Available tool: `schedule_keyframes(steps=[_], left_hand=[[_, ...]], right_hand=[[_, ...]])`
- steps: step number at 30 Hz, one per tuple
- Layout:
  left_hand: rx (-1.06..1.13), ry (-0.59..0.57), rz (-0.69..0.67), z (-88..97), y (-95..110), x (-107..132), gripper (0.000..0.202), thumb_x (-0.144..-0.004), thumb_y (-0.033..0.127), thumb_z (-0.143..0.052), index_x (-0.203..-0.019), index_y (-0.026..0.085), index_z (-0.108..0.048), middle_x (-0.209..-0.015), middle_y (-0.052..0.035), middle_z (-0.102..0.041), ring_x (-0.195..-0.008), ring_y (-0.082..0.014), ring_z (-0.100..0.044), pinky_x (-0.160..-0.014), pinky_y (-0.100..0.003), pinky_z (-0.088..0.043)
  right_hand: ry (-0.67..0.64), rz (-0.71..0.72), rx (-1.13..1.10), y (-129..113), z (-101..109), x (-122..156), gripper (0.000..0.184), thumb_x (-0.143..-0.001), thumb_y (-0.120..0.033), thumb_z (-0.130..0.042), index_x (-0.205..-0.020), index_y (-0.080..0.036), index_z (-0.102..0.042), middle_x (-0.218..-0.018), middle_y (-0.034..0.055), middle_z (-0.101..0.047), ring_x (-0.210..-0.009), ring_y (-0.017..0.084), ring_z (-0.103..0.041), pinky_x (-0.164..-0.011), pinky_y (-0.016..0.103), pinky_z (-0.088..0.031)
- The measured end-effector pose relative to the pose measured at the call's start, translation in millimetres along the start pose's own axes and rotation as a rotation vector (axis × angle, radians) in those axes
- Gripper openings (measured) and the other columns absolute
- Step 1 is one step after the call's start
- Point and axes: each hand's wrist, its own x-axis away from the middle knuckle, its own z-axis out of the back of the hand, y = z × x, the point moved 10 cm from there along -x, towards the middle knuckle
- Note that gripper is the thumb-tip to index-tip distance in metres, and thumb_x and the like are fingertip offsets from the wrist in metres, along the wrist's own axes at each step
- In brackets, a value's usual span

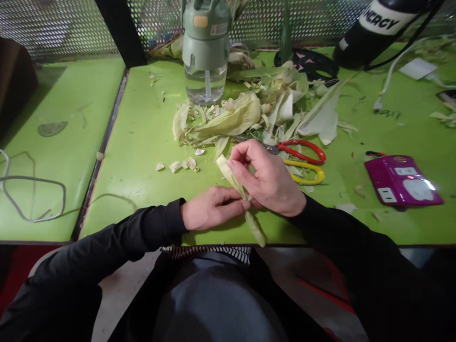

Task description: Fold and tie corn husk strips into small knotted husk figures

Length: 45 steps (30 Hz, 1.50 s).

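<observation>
Together, my left hand (210,207) and right hand (267,178) pinch a pale husk strip (233,176), stretching it taut above the green table (142,137).

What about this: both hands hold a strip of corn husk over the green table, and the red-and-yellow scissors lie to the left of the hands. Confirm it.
Not quite. The head view shows the scissors lying to the right of the hands, not the left. The rest stands: the left hand and right hand hold the husk strip over the green table.

The bench (142,123) carried two pairs of scissors (302,161), one water bottle (205,52), one purple power strip (402,180) and one heap of husks (256,114).
</observation>
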Motion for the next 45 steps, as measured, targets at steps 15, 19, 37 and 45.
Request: schedule_keyframes(steps=[15, 19, 37, 45], left_hand=[[0.253, 0.371, 0.072, 43.9, -5, 8, 0.050, -0.092, 0.056, -0.053, -0.061, 0.017, -0.051, -0.055, 0.0045, -0.042, -0.050, -0.0065, -0.032, -0.049, -0.023, -0.028], [0.247, 0.398, 0.024, 45.2, 5, 9, 0.051, -0.093, 0.053, -0.053, -0.057, 0.019, -0.040, -0.055, 0.0055, -0.037, -0.049, -0.0057, -0.030, -0.048, -0.023, -0.027], [0.329, 0.453, 0.024, 57.7, -12, 4, 0.033, -0.090, 0.045, -0.062, -0.078, 0.014, -0.063, -0.056, 0.0054, -0.051, -0.046, -0.0049, -0.038, -0.044, -0.019, -0.032], [-0.054, 0.287, 0.014, 41.1, -5, -1, 0.033, -0.091, 0.041, -0.059, -0.078, 0.012, -0.068, -0.053, 0.0053, -0.045, -0.047, -0.0063, -0.036, -0.047, -0.021, -0.028]], right_hand=[[-0.307, 0.113, 0.035, 4, 10, 0, 0.035, -0.095, -0.049, -0.060, -0.070, -0.024, -0.058, -0.065, -0.0009, -0.057, -0.063, 0.016, -0.052, -0.064, 0.032, -0.040], [-0.319, 0.119, 0.005, 5, 12, 0, 0.034, -0.097, -0.044, -0.059, -0.069, -0.024, -0.056, -0.064, -0.0015, -0.055, -0.062, 0.015, -0.051, -0.060, 0.031, -0.037], [-0.126, 0.238, 0.267, -1, 14, 1, 0.031, -0.090, -0.055, -0.064, -0.088, -0.024, -0.065, -0.089, 0.0061, -0.070, -0.087, 0.025, -0.060, -0.078, 0.041, -0.043], [-0.137, 0.248, 0.257, -4, 0, 5, 0.026, -0.097, -0.045, -0.057, -0.095, -0.021, -0.067, -0.091, 0.0061, -0.071, -0.087, 0.022, -0.059, -0.080, 0.038, -0.043]])
